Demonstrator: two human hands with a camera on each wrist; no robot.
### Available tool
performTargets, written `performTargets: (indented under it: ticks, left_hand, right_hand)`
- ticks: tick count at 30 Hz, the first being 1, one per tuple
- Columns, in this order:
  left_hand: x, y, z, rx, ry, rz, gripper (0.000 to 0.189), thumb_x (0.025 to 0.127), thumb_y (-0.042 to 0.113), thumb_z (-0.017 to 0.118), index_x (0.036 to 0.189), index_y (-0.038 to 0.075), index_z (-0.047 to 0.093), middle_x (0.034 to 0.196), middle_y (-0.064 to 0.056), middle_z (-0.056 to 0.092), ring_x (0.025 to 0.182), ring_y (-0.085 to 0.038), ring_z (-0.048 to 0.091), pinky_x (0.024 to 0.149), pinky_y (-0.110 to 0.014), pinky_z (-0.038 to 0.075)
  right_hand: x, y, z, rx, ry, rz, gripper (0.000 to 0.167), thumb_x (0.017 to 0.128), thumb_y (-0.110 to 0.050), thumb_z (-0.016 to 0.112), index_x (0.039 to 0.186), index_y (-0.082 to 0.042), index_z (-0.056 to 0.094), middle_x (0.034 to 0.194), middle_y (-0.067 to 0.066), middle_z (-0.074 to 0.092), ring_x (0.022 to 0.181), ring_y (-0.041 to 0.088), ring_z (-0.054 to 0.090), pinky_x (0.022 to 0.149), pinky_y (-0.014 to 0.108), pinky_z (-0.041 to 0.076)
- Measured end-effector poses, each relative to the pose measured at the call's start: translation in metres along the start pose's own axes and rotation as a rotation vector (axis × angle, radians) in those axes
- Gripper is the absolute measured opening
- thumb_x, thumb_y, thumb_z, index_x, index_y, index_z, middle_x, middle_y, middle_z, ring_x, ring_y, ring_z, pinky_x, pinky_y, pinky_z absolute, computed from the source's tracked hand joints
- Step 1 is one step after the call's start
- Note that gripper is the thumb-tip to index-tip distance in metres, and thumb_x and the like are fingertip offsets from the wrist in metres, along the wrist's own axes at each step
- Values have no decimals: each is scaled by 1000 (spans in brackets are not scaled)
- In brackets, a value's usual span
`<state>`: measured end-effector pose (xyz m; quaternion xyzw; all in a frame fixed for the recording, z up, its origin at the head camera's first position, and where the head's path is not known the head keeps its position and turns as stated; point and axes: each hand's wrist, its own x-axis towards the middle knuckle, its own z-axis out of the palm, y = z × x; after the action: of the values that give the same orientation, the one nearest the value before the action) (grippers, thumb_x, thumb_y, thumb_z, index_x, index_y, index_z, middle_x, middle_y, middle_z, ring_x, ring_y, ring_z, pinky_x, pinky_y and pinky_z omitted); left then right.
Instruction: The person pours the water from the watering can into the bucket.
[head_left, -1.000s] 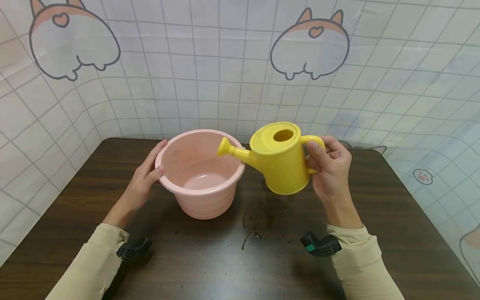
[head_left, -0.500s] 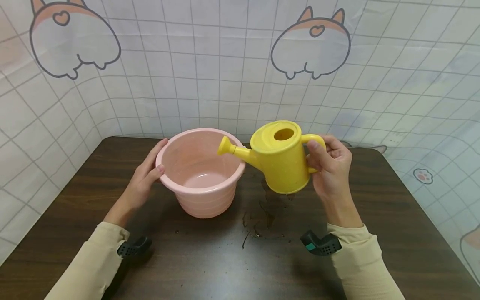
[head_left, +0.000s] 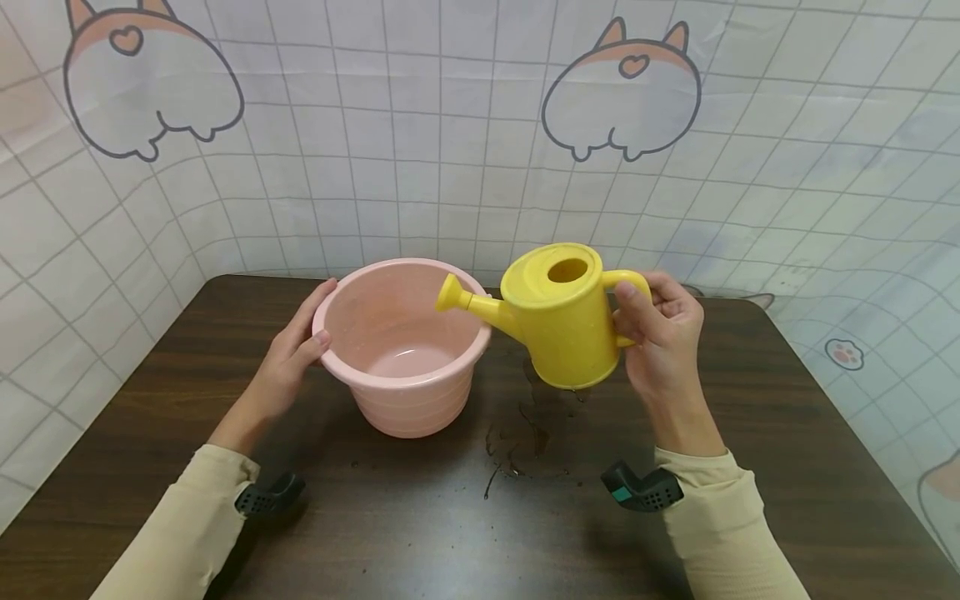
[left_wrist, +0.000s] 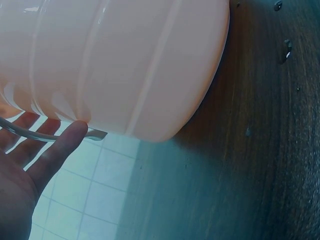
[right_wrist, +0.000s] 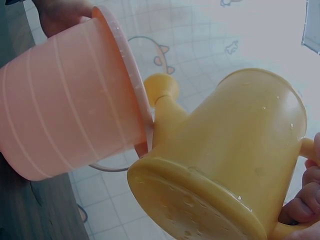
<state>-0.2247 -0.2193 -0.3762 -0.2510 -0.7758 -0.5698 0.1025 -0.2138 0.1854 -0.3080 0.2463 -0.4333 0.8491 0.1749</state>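
Observation:
A pink plastic bucket [head_left: 411, 406] stands on the dark wooden table, left of the middle in the head view. My left hand [head_left: 279, 367] holds its left side, thumb at the rim and fingers along the outer wall. In the left wrist view, that thumb [left_wrist: 65, 147] lies by the bucket's handle [left_wrist: 95, 135]. My right hand [head_left: 663, 333] grips the handle of a yellow watering can [head_left: 570, 337], raised over the table. Its spout points left, and the flared spout end [head_left: 452, 293] overlaps the bucket's opening. Drops cling to the can's underside [right_wrist: 195, 205] in the right wrist view.
Spilled water [head_left: 525, 442] and scattered drops wet the table [head_left: 420, 533] between and in front of the hands. Behind the table's far edge hangs a white grid-patterned curtain [head_left: 450, 183] with cartoon animal prints. Each wrist wears a black device [head_left: 645, 490].

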Motion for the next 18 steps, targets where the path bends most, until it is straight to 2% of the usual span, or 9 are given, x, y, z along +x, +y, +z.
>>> performTargets:
  ticks: [10,18]
  left_hand:
    - [-2,-1,0,9,-5,-14,58,99,15,38,155,22,24,156,-9,30,124,-10,47,81,-17,50]
    - [0,0,0,15,1,3,58,99,15,38,155,21,24,156,-10,31,124,-12,48,81,-17,50]
  right_hand:
    - [-1,2,-1,18,-5,9,8,88,7,61,87,4,68,60,2,55,47,16,21,49,25,18]
    - [1,2,0,20,4,4,10,88,9,60,88,4,68,62,2,58,47,16,21,49,23,19]
